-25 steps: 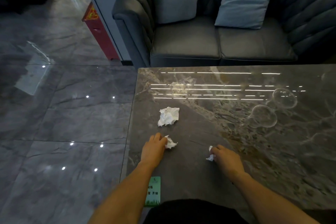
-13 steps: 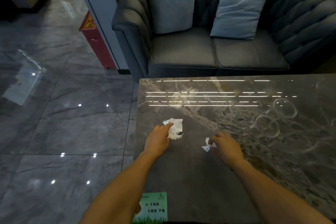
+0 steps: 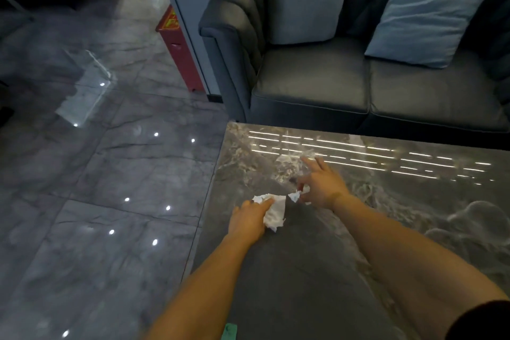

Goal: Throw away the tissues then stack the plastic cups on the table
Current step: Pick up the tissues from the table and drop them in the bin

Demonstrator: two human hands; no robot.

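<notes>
Over the counter (image 3: 317, 270), the left hand (image 3: 249, 219) gripped a large crumpled tissue (image 3: 274, 211); just beside it, the right hand (image 3: 321, 183) pinched a small tissue (image 3: 294, 196), other fingers spread.

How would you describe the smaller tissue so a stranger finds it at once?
On the dark marble table before the sofa, find the two hands. The smaller tissue is pinched by the right hand; unlike the larger tissue under the left hand, it is a tiny scrap.
</notes>
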